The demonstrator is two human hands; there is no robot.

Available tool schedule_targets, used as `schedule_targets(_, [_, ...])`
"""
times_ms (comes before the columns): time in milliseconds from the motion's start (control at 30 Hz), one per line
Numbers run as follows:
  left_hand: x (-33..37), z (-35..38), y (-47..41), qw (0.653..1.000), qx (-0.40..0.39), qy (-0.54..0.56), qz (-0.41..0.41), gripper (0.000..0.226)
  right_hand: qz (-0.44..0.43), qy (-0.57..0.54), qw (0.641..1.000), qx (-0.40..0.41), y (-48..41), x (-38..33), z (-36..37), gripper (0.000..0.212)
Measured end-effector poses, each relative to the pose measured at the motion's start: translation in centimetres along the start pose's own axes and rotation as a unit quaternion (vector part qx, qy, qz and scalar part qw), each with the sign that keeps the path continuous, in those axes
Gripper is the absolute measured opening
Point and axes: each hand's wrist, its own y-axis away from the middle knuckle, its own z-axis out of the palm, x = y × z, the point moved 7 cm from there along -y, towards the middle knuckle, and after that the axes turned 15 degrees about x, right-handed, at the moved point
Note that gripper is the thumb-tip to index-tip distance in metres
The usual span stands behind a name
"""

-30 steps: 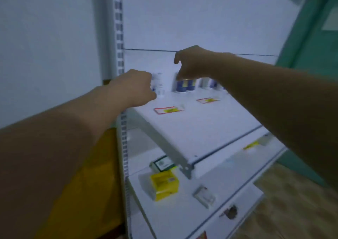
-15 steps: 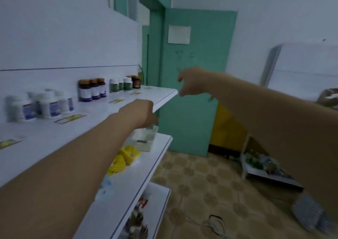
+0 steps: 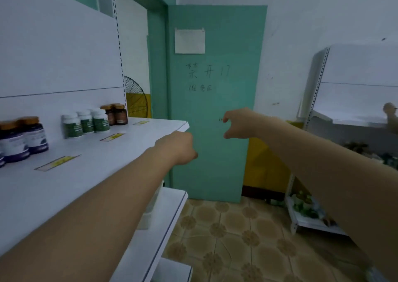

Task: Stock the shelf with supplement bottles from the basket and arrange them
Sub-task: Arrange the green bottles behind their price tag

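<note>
Left hand: clenched, nothing seen in it, held over the shelf edge.
Right hand: loosely curled, empty (thumb and forefinger parted), held before the door.
Bottles: lined along the shelf's back, apart from both hands.

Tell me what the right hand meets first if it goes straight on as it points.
Likely the teal door: the right hand points at it, nothing visible between. How far off, one view cannot show.

Bottles at shelf back, front free.
</note>
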Motion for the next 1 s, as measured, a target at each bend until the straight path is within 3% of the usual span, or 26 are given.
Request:
schedule_targets(267, [-3.8, 4.6, -14.2, 0.999, 0.021, -0.013, -0.044, 0.032, -0.043, -0.032, 0.998, -0.013, -15.9, 1.9, 6.9, 0.051])
schedule_targets(500, [-10.4, 6.5, -20.8, 0.981, 0.063, -0.064, -0.174, 0.031, -0.204, -0.045, 0.978, 0.004, -27.6, -2.7, 12.1, 0.042])
schedule_targets(733, [-17.2, 3.7, -19.9, 0.933, 0.102, -0.12, -0.323, 0.021, -0.372, -0.097, 0.923, 0.003, -33.2, -13.2, 13.5, 0.037])
schedule_targets(833, [-21.0, 2.3, -17.7, 0.905, 0.118, -0.154, -0.379, 0.021, -0.425, -0.137, 0.895, 0.012, -33.4, -18.3, 13.4, 0.045])
schedule_targets(1000, [-25.8, 1.2, -13.6, 0.863, 0.149, -0.206, -0.437, 0.021, -0.472, -0.181, 0.862, 0.033, -33.1, -25.7, 14.5, 0.033])
